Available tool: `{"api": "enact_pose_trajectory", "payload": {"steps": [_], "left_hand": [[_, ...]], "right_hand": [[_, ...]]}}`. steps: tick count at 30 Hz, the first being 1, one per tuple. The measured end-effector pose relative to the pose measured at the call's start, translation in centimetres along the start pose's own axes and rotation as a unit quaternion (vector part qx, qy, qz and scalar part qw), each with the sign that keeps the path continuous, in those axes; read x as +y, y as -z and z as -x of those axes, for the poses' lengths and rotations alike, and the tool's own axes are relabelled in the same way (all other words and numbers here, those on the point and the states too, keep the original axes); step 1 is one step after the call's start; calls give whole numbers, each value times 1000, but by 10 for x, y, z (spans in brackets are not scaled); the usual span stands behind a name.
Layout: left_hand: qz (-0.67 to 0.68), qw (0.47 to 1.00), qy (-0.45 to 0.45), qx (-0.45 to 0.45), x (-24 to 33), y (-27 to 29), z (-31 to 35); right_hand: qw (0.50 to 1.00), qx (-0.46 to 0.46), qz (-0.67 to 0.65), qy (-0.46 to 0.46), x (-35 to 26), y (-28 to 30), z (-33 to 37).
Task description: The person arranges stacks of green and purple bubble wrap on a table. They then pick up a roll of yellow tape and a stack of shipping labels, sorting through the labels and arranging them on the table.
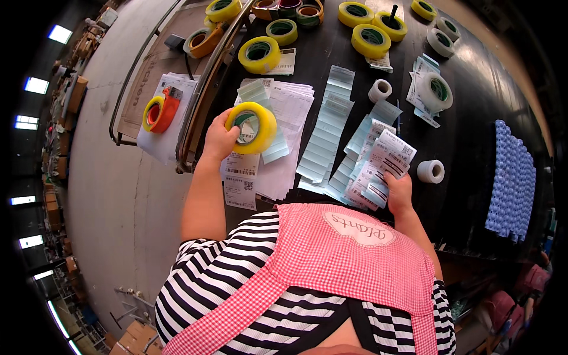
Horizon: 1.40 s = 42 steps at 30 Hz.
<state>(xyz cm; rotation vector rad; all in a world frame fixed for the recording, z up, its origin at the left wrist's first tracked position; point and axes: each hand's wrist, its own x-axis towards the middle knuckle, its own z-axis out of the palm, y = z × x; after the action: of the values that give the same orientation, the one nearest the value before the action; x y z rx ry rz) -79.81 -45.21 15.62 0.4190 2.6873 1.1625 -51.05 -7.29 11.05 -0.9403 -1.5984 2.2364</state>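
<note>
My left hand (221,139) is closed round the left side of a yellow roll of packing tape (268,135), its fingers at the roll's open core. Beneath the roll lie printed labels (241,184), a pale blue strip and white printed sheets (294,112). My right hand (400,190) grips the lower right corner of some printed labels (389,155), the thumb on top. Other labels and folded pale blue label strips (344,173) lie under and beside them. A longer pale blue strip (331,121) stretches away between my hands.
Yellow tape rolls (259,55) stand along the far side of the black table (467,136). Two small white rolls (431,171) and a clear tape roll (435,93) are on the right, near a blue textured sheet (510,180). An orange tape dispenser (168,111) sits left, beyond a metal rail (204,94).
</note>
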Motion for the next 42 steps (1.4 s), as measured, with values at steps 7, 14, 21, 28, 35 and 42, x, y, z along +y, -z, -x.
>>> {"api": "enact_pose_trajectory", "payload": {"steps": [7, 14, 21, 28, 35, 42], "left_hand": [[-181, 982, 50, 12, 13, -22, 10], [127, 963, 57, 229, 10, 67, -5], [246, 791, -126, 545, 86, 286, -16], [238, 738, -246, 581, 104, 227, 30], [258, 956, -129, -52, 64, -56, 7], [166, 929, -148, -295, 100, -152, 76]], "right_hand": [[999, 32, 36, -1, -8, 4, 6], [999, -37, -31, 14, 3, -4, 4], [998, -26, -38, 50, -4, -5, 10], [989, -5, 130, 75, -12, -9, -2], [994, 7, 75, 83, -10, -4, 8], [997, -9, 42, 69, -4, -11, 5]]}}
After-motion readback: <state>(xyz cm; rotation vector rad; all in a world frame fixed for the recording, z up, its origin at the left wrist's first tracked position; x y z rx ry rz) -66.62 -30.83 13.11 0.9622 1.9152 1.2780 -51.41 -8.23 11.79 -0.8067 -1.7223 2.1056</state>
